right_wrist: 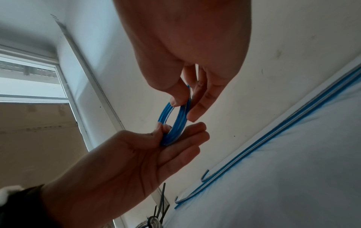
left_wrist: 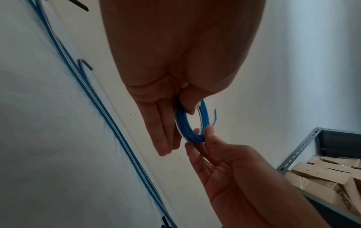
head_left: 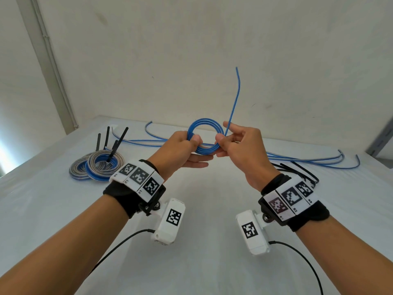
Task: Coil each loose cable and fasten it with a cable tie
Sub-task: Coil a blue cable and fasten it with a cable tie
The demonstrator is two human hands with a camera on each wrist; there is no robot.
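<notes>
The left hand [head_left: 184, 148] pinched the blue cable coil [head_left: 205, 137] at its left rim, thumb over straight fingers; the right hand [head_left: 242, 145] pinched the right rim, the loose tail rising past its fingertips. Beyond lay tied coils [head_left: 100, 167], loose cables [head_left: 297, 158], black cable ties [head_left: 297, 169]
</notes>
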